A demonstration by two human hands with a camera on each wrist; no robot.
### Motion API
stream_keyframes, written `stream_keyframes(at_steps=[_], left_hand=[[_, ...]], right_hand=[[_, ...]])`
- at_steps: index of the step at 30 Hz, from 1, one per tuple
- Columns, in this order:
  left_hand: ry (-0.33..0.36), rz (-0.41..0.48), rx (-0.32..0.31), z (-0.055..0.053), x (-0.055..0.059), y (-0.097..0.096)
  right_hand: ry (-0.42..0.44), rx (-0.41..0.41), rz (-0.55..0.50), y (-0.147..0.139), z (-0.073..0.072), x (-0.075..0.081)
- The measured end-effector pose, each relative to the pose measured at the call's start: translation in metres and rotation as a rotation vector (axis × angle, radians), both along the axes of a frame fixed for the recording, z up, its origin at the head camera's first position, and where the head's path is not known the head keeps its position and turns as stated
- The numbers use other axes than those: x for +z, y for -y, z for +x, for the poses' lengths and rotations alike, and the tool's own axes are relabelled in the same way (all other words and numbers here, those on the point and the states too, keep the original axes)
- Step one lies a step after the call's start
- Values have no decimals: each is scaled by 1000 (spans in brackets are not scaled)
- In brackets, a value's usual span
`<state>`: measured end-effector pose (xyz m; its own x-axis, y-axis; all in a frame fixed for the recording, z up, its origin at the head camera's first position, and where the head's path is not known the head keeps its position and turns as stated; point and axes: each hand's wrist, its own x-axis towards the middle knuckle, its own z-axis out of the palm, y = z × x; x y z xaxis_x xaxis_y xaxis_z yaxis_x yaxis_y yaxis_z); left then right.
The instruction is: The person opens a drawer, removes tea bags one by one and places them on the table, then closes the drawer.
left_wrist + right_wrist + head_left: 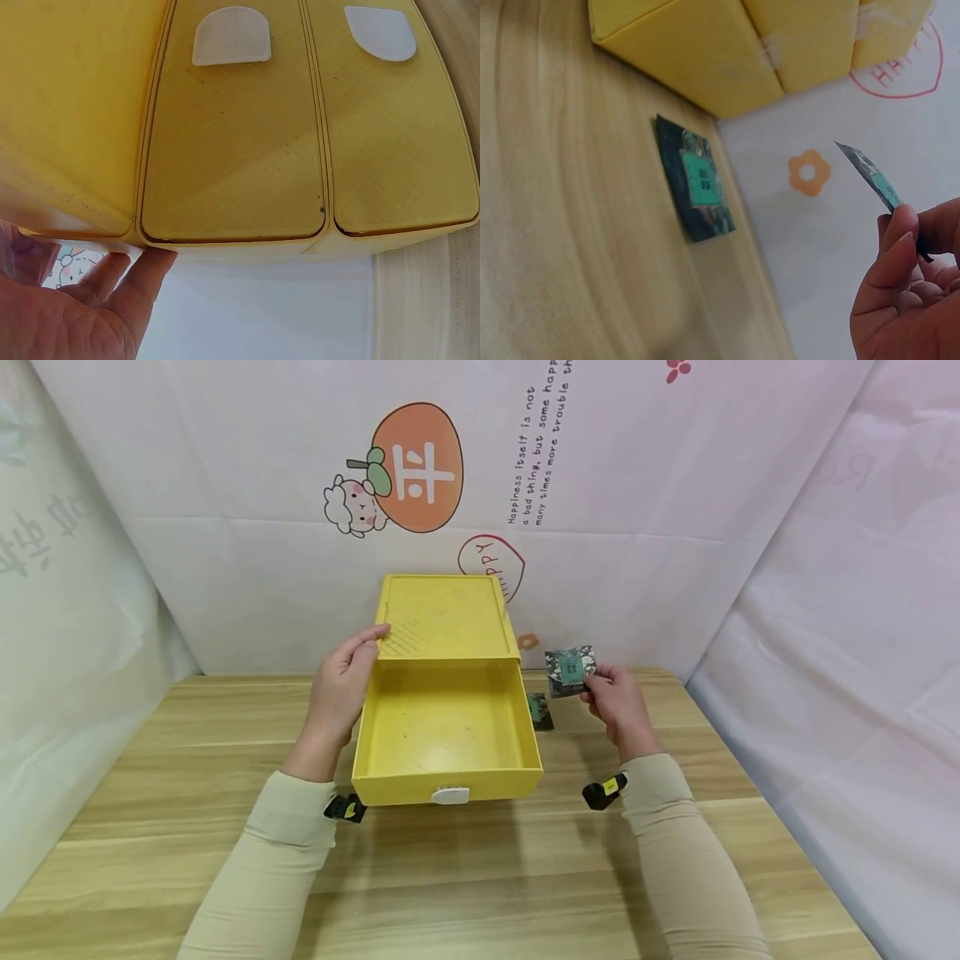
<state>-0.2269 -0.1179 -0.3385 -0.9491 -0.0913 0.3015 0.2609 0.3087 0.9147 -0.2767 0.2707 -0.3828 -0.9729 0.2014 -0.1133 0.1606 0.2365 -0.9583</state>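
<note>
A yellow drawer unit stands against the back cloth. Its top drawer is pulled out, and I see nothing inside it. My left hand touches the unit's left side near the top, with fairly straight fingers against its edge. To the unit's right, my right hand pinches a small dark flat packet with a green label between thumb and fingers, raised above the table. A similar packet lies on the table close to the unit's right side, partly hidden by the drawer in the head view.
Two lower drawers with white tab handles are closed under the pulled-out one. The wooden table spreads in front. Printed white cloth hangs behind and on both sides.
</note>
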Motion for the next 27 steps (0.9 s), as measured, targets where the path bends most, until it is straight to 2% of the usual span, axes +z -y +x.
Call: stream_keyframes(at_steps=[12, 18, 23, 27], left_hand=[[-5, -23, 4, 0, 0, 1], [3, -19, 5, 0, 0, 1], [8, -22, 4, 1, 0, 2], [10, -28, 8, 1, 1, 2]], right_hand=[[55, -14, 87, -11, -5, -25], [52, -24, 145, -16, -8, -39], [44, -21, 260, -20, -10, -46], [72, -19, 372, -22, -10, -53]])
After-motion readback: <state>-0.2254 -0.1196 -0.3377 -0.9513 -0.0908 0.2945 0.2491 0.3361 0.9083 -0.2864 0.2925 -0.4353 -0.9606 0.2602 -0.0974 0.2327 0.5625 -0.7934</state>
